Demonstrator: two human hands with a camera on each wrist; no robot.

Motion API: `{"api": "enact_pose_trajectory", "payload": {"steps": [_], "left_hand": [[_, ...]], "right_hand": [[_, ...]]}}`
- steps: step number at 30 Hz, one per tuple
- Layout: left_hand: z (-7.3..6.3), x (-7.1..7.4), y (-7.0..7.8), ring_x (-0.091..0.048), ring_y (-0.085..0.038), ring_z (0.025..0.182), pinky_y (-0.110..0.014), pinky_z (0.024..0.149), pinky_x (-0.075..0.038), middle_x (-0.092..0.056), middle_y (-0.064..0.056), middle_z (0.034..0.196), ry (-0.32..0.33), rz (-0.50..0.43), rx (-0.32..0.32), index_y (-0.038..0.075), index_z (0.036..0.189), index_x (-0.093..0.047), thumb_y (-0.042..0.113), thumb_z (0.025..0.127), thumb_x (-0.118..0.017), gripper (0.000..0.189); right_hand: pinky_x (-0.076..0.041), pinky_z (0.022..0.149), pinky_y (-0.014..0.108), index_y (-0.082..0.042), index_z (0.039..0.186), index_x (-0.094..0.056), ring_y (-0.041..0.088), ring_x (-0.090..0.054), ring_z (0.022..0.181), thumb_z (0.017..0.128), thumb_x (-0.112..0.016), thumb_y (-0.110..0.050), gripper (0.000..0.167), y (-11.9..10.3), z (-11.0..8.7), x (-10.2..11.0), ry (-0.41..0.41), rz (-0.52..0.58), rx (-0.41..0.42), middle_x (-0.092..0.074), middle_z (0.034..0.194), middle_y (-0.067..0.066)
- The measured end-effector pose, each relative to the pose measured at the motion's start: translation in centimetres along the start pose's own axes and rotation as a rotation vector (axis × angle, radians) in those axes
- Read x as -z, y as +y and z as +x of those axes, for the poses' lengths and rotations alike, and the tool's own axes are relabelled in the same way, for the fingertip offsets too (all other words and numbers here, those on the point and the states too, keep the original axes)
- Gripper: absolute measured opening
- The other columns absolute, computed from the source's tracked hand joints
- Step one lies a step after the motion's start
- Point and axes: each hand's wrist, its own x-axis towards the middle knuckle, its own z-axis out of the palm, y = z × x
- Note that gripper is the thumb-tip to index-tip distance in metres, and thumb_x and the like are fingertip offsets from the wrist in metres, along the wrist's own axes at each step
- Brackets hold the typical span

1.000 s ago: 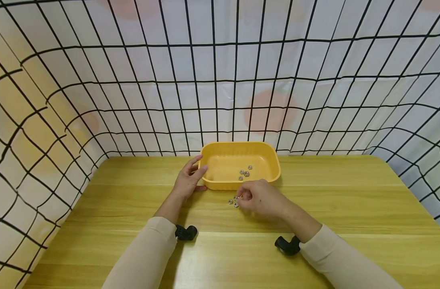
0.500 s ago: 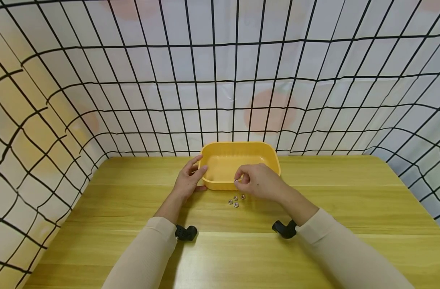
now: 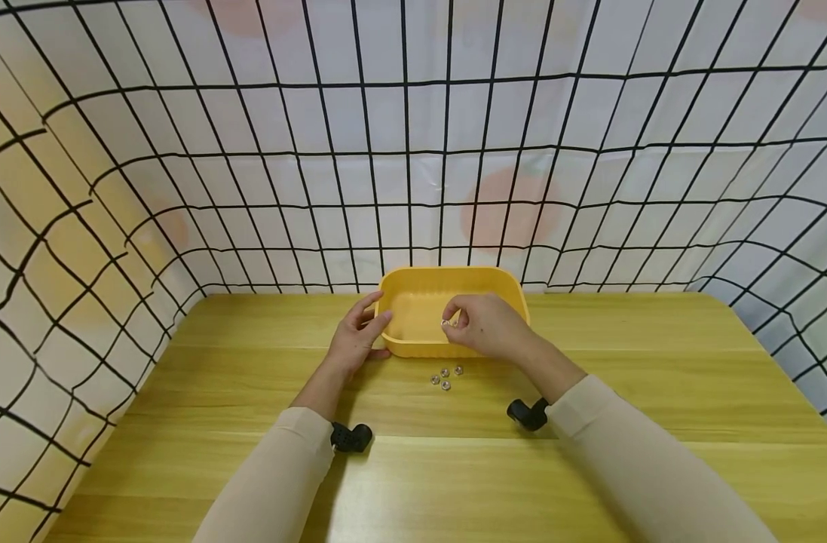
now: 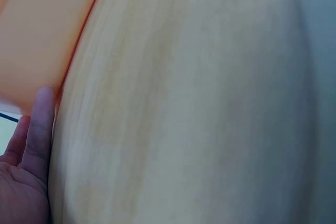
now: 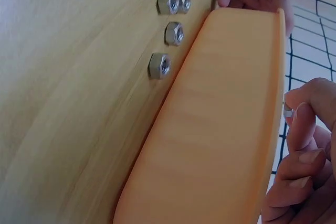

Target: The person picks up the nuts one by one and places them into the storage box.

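A yellow plastic tray [image 3: 420,349] stands near the back of the wooden table. My left hand [image 3: 352,337] holds its left end, thumb over the rim and the other fingers along the outside. In the left wrist view, straight fingers of the left hand [image 4: 34,145] lie against the tray wall [image 4: 47,35]. Over the tray, my right hand [image 3: 486,326] pinches a small metal hex nut [image 3: 445,323] between thumb and forefinger; the right wrist view shows only a bit of that nut [image 5: 287,112]. Several loose nuts [image 5: 159,65] lie on the table in front of the tray.
The table [image 3: 413,483] is light wood with a visible grain. Behind it and at both sides rises a black wire grid [image 3: 406,154] over white sheeting. The right hand hides the part of the tray floor where nuts lay earlier.
My right hand has lifted from the nuts on the table and moved up and back over the tray, a nut pinched in its fingertips. The left hand stays at the tray's end.
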Motion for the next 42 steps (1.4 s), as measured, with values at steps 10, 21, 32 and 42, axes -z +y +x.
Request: {"api": "enact_pose_trajectory", "payload": {"steps": [10,21,32,42], "left_hand": [[0.1,0.0,-0.1,-0.057,-0.037,0.128,-0.034,0.07,-0.066,-0.045,-0.013,0.152,-0.001,0.004,-0.005,0.035,0.152,-0.047,0.037,0.101,-0.066,0.054],[0.0,0.0,-0.1,-0.059,-0.037,0.126,-0.034,0.07,-0.066,-0.046,-0.013,0.151,-0.003,0.004,-0.006,0.035,0.152,-0.047,0.037,0.101,-0.065,0.054],[-0.1,0.0,0.1,-0.057,-0.038,0.128,-0.034,0.071,-0.066,-0.044,-0.013,0.153,-0.006,-0.002,-0.002,0.035,0.153,-0.046,0.037,0.101,-0.066,0.056],[0.0,0.0,0.0,-0.057,-0.039,0.129,-0.035,0.071,-0.066,-0.045,-0.014,0.154,-0.005,-0.003,-0.008,0.034,0.153,-0.046,0.038,0.101,-0.066,0.057]], "right_hand": [[-0.041,0.053,0.025,-0.016,0.105,-0.071,0.013,-0.049,0.055,0.096,-0.07,-0.028,0.015,0.8,1.0,-0.3,-0.019,-0.031,-0.054,-0.061,0.072,-0.001],[-0.042,0.053,0.026,-0.016,0.107,-0.071,0.014,-0.051,0.055,0.097,-0.069,-0.028,0.015,1.4,2.3,-1.0,-0.056,-0.015,-0.075,-0.068,0.073,-0.002],[-0.045,0.054,0.026,-0.014,0.107,-0.071,0.014,-0.055,0.056,0.098,-0.068,-0.028,0.017,1.5,3.3,-1.1,-0.065,-0.016,-0.1,-0.07,0.074,0.002],[-0.043,0.053,0.025,-0.014,0.106,-0.071,0.014,-0.053,0.055,0.098,-0.068,-0.028,0.017,1.6,3.5,-1.1,-0.06,-0.018,-0.101,-0.065,0.07,-0.001]]}}
